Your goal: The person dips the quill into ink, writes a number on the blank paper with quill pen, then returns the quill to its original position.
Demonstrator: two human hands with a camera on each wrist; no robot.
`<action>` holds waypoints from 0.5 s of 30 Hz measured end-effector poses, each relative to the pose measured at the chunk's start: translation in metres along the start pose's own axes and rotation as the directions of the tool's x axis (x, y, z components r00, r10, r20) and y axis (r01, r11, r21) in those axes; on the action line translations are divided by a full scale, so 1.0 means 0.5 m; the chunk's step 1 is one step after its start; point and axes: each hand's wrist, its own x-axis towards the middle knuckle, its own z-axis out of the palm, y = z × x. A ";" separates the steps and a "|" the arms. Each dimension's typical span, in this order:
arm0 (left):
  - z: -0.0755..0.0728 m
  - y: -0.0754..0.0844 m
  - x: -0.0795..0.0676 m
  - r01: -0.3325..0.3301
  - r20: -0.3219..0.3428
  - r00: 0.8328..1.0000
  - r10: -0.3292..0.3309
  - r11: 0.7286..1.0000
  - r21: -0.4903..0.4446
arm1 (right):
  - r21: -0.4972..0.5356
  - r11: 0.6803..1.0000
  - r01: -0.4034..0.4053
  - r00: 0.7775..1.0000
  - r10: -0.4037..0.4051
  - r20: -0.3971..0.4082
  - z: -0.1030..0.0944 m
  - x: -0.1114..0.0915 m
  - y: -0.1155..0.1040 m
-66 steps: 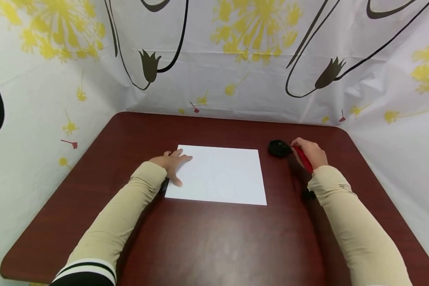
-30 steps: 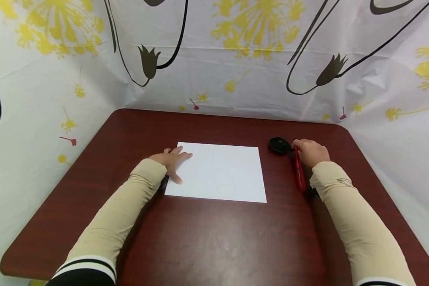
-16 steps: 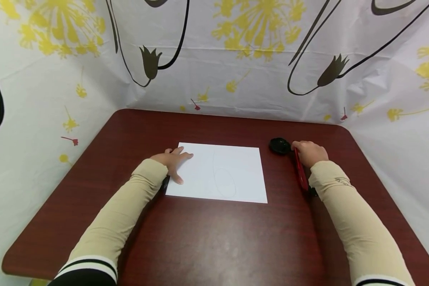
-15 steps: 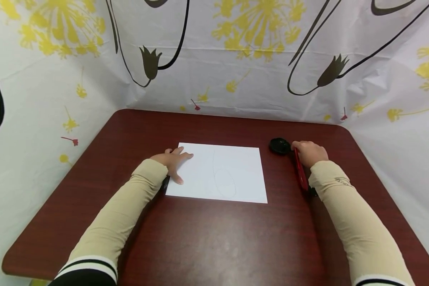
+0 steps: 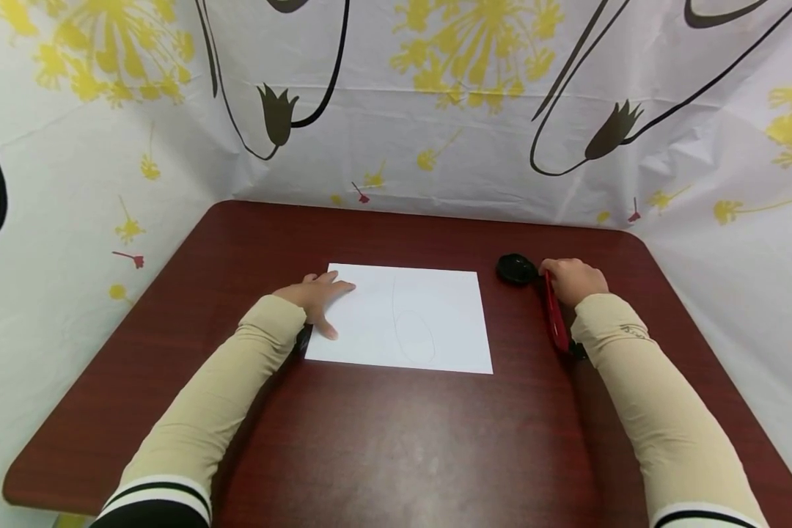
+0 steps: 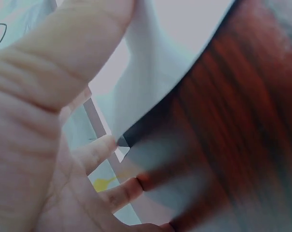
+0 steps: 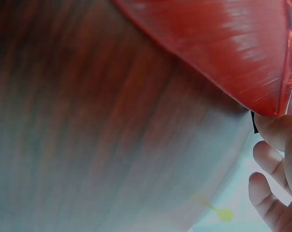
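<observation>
A white sheet of paper (image 5: 435, 315) lies flat on the table, with a faint curved line and loop drawn on it. My left hand (image 5: 313, 299) rests with spread fingers on its left edge; the left wrist view shows the sheet (image 6: 180, 34) beside the thumb. At the right, my right hand (image 5: 574, 281) pinches the far end of a long, glossy red item (image 5: 556, 315). Close up, this red item (image 7: 233, 43) has a clear edge and tapers towards the fingers; its kind cannot be told. A round black object (image 5: 517, 269) sits just left of that hand.
The dark red-brown table (image 5: 396, 440) has rounded far corners. A white sheet of cloth or plastic (image 5: 369, 73) with yellow flower prints hangs behind and beside it. Something small and black (image 5: 577, 350) shows under the right sleeve, partly hidden.
Since the earliest frame, the red item's near end has dropped from a raised slant towards the table, with my right hand still at its far end. My left hand stays on the paper.
</observation>
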 end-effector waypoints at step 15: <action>0.009 -0.001 0.002 -0.033 -0.044 0.998 0.033 0.999 0.015 | 0.012 1.000 0.013 1.000 -0.013 -0.014 0.012 0.000 0.010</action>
